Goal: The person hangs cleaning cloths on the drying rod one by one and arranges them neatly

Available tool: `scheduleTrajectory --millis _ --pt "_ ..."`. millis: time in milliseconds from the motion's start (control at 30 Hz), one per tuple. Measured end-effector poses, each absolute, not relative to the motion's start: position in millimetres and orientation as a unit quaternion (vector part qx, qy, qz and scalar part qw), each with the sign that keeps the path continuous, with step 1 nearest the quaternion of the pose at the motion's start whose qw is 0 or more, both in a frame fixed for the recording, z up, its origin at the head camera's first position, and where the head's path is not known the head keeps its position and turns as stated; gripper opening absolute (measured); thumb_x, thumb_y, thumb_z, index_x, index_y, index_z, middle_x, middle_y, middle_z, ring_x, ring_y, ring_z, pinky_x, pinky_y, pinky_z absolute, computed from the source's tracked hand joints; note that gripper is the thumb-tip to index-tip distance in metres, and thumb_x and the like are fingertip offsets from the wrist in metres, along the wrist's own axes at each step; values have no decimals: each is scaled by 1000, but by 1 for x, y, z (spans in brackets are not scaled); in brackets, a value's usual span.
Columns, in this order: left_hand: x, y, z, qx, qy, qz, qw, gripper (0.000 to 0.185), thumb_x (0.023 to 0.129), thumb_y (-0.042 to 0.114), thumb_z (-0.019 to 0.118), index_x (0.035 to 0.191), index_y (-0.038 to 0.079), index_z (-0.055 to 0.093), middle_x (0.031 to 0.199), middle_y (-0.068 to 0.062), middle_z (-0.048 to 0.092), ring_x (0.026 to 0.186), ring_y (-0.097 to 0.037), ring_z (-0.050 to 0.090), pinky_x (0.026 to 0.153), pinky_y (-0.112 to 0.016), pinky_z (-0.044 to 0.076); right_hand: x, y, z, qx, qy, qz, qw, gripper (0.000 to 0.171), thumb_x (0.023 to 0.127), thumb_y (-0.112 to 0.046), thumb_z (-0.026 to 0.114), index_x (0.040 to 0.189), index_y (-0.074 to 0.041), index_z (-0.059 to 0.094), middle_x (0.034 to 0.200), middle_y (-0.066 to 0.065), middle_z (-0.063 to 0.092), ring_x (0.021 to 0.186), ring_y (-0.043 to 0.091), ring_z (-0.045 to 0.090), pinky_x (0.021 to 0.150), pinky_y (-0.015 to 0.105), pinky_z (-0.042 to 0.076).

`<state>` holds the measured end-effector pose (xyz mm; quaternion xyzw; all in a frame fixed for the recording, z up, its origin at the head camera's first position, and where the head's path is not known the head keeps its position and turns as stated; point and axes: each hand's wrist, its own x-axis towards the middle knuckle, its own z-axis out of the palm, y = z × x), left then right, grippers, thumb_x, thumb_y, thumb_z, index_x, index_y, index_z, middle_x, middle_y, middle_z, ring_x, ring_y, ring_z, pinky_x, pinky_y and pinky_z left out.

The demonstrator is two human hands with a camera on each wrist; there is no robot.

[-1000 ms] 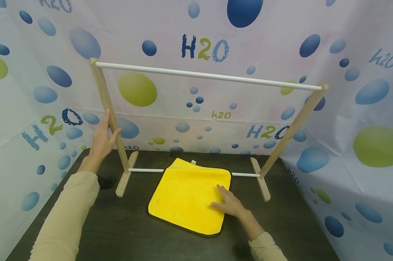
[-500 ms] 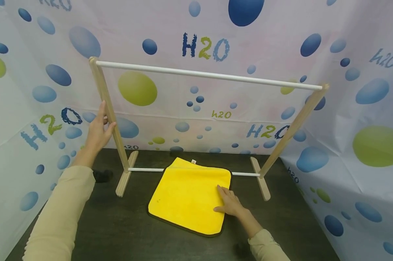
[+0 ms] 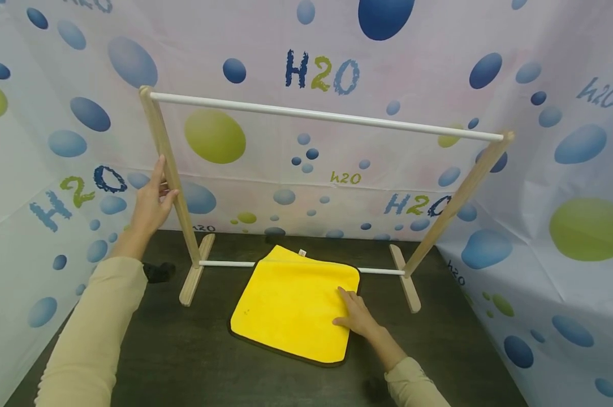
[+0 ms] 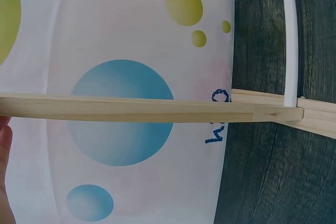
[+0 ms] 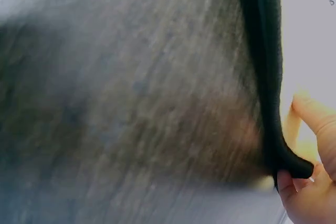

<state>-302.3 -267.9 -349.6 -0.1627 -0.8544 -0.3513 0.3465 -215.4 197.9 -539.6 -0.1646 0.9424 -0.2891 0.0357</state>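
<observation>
My left hand [image 3: 151, 203] grips the rack's post [image 3: 170, 175]; my right hand [image 3: 356, 316] pinches the cloth's [image 3: 291, 308] dark edge on the surface [image 3: 184, 350]. The thin pinch could slip, or a tug might tip the rack.

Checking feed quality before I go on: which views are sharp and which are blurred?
Head view: sharp and evenly lit, yellow cloth and wooden rack clear, straight bars bowed by the lens. Left wrist: sharp. Right wrist: soft and smeared, only the cloth's dark edge readable.
</observation>
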Motion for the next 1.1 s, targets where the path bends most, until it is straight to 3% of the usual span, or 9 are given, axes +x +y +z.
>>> scheduleTrajectory --millis 233,500,900,1100 --pt "-302 -269 -350 -172 -855 -353 339 77 83 -15 54 146 10 17 122 -37 46 98 -52 54 78 -55 45 -222 198 -540 -130 946 -296 27 61 75 -11 74 127 3 45 116 20 51 104 35 47 91 50 41" --pt "-300 -271 -351 -164 -859 -353 333 78 83 -15 54 146 11 15 125 -36 45 98 -52 53 78 -56 45 -220 194 -543 -131 944 -304 -9 33 76 -5 72 105 2 60 103 14 55 93 30 53 83 45 46" --pt "-299 -269 -349 -153 -865 -355 320 78 85 -13 52 147 14 13 127 -36 43 99 -53 52 78 -57 45 -218 192 -546 -124 927 -349 -52 20 77 -3 70 95 3 64 92 12 59 85 27 56 78 44 49" --pt "-300 -269 -350 -154 -865 -352 324 78 85 -13 52 147 15 14 127 -35 43 99 -52 53 78 -57 45 -219 192 -546 -99 907 -404 -67 18 80 -7 68 94 3 65 89 13 61 78 22 55 71 36 50"
